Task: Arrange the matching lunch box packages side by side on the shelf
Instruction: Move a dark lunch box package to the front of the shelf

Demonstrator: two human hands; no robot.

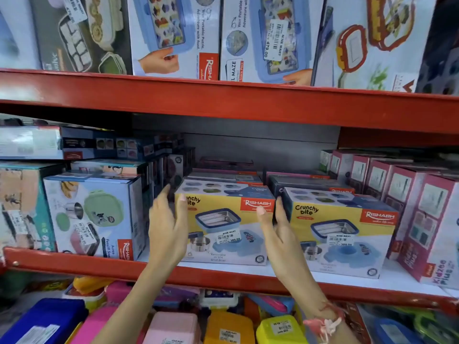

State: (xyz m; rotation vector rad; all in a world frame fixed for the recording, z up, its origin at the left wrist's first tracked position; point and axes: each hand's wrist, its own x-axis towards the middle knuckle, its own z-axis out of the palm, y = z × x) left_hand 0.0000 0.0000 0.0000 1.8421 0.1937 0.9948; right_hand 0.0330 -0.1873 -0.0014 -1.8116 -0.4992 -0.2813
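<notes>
Two matching yellow and white "Crunchy bite" lunch box packages stand on the middle shelf. The left package (223, 224) is between my hands. The right package (342, 232) stands just beside it with a narrow gap. My left hand (166, 224) is at the left end of the left package, fingers spread, thumb across its front corner. My right hand (275, 227) is at its right end, fingers reaching into the gap, thumb on the red logo. Neither hand clearly grips the box.
The red shelf edge (223, 276) runs below the packages. A pale blue box (96, 217) stands to the left, pink "Kidzee Plus" boxes (422, 227) to the right. More flat boxes are stacked behind. Coloured plastic lunch boxes (173, 324) fill the level below.
</notes>
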